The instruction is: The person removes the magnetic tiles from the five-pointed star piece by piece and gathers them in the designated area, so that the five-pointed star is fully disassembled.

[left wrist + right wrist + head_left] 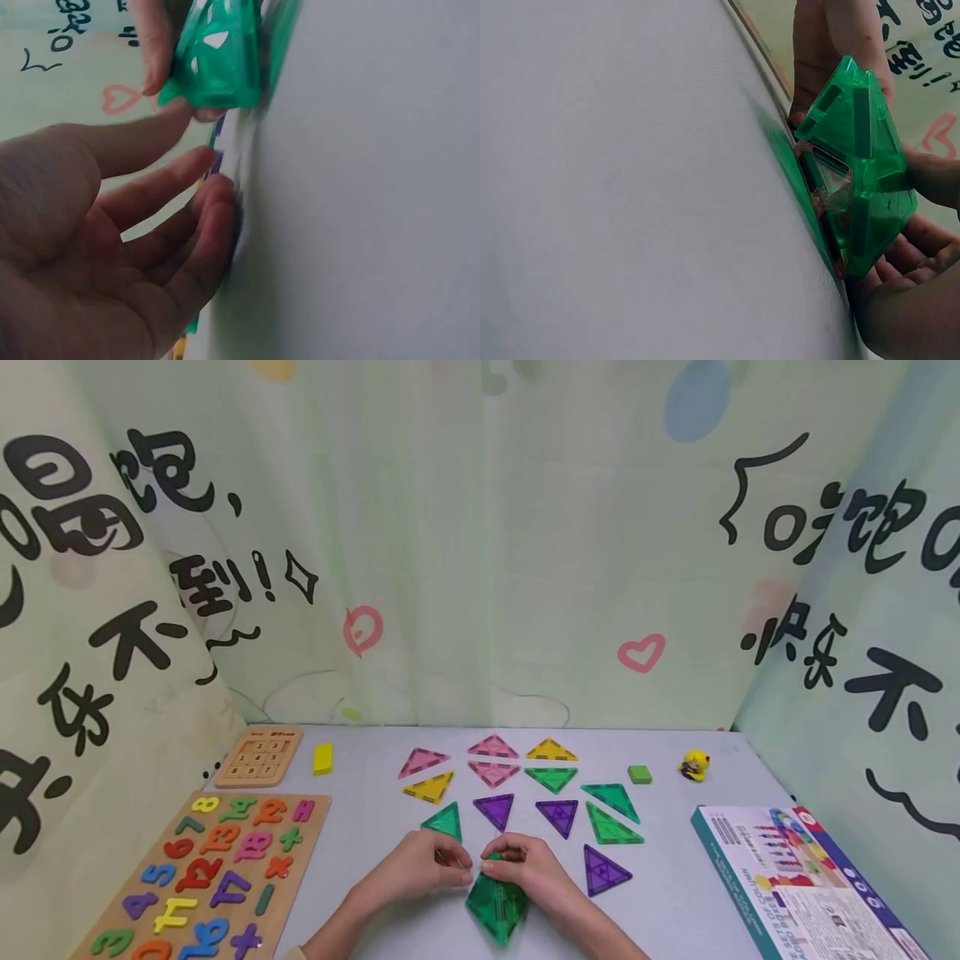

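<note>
A pyramid-like shape of green translucent magnetic tiles (498, 906) stands low over the table in front of the person. The right hand (525, 864) pinches its upper part between thumb and fingers. In the right wrist view, the green tile shape (862, 180) shows a hollow side towards the table. Just left of it is the left hand (427, 864), its fingers loosely bent. The left wrist view shows a gap between thumb and fingers of that left hand (112, 225), the thumb tip close to the tiles. Beyond the left hand lies a green triangle tile (444, 821).
Purple tiles (493, 811), pink tiles (492, 746), yellow tiles (551, 749) and more green tiles (613, 825) lie behind. A number board (300, 827) and a wooden puzzle (258, 757) are left. A box (810, 885), green block (640, 774) and yellow figurine (694, 765) are right.
</note>
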Demonstrator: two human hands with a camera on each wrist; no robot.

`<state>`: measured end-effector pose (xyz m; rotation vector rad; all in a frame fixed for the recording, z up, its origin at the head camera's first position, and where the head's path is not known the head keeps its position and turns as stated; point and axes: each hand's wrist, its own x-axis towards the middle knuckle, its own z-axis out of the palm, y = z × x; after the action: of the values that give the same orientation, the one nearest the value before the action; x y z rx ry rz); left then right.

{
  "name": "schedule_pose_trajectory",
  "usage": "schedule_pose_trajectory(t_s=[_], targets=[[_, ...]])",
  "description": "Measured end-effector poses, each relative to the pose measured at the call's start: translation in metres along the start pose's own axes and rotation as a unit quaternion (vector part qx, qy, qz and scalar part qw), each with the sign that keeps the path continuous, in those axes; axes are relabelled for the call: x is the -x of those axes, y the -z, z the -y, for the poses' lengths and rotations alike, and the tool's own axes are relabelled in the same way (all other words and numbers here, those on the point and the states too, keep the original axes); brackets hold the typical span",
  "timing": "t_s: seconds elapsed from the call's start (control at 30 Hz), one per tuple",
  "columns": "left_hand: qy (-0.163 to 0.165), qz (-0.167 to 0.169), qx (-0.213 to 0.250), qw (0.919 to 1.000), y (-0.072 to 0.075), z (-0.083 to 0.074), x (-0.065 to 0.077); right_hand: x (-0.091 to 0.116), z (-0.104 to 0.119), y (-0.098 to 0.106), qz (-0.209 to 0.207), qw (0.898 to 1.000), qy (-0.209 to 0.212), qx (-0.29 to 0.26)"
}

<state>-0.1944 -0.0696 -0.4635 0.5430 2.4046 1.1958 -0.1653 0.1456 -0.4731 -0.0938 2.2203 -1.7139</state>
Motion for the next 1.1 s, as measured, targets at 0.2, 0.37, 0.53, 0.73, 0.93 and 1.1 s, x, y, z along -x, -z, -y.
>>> schedule_pose_trajectory(t_s=[0.2,0.37,0.53,0.73,0.93,1.1], targets=[[-0.012,0.014,0.015,0.9997,-0.014,-0.001,-0.001,-0.001,-0.002,-0.002,-0.008,1.0,0.012,-0.016],[-0.015,0.003,0.013,0.9998,-0.016,-0.001,0.0,0.0,-0.001,-0.002,-0.004,0.999,0.023,-0.024],[-0.003,-0.002,0.022,0.9997,-0.015,0.001,0.0,0.003,0.0,0.004,0.016,1.0,0.016,-0.011],[-0.001,-0.017,0.031,0.9994,-0.016,0.007,0.001,0.008,-0.005,0.015,0.056,0.998,0.002,0.011],[0.002,-0.058,0.013,0.9983,0.015,0.013,0.001,0.01,-0.009,0.022,0.058,0.998,0.001,0.011],[0.053,-0.161,-0.057,0.9838,0.062,0.03,0.01,0.003,-0.003,0.017,0.063,0.998,-0.012,0.01]])
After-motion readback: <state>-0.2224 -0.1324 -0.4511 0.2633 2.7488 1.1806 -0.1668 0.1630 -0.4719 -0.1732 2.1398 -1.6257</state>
